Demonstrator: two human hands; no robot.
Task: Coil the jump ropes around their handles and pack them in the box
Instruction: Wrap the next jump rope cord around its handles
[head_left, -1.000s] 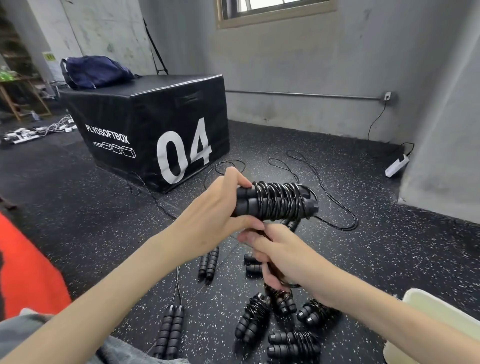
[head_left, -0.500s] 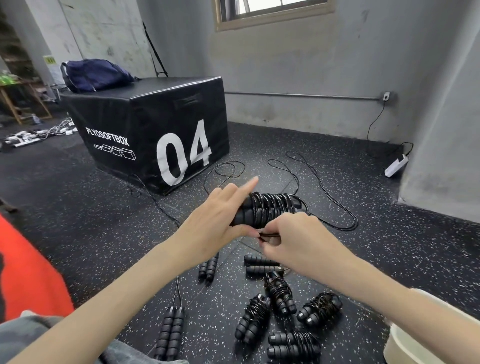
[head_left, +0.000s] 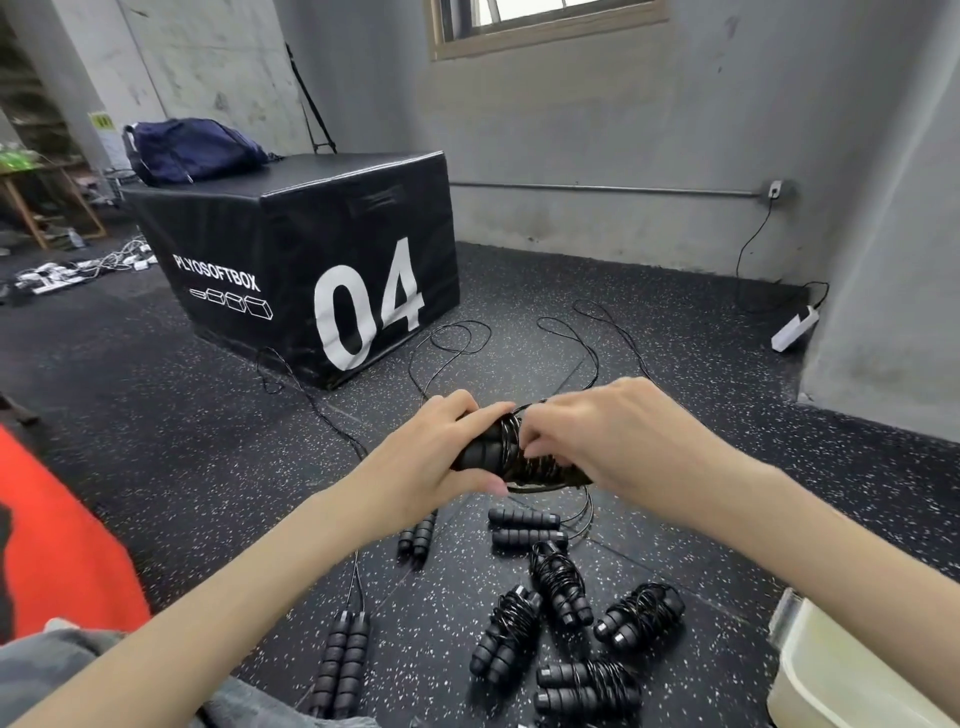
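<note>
1. Two hands meet on one jump rope in front of me: my left hand grips the bare end of its paired black handles, fingers curled over the top and thumb underneath.
2. My right hand covers the wrapped end of that bundle, fingers bent onto the coils; whether it pinches the cord itself I cannot tell.
3. A loose loop of cord hangs just under my right hand.
4. Below my hands, on the floor, four coiled ropes lie close together.
5. Just under my right hand lie two handles side by side, uncoiled.
6. Under my left hand sits another uncoiled pair, and nearer my left forearm a third pair.
7. Beyond my hands, loose cords trail across the floor toward a black foam block marked 04.
8. Under my right forearm, at the frame edge, is the pale box.
</note>
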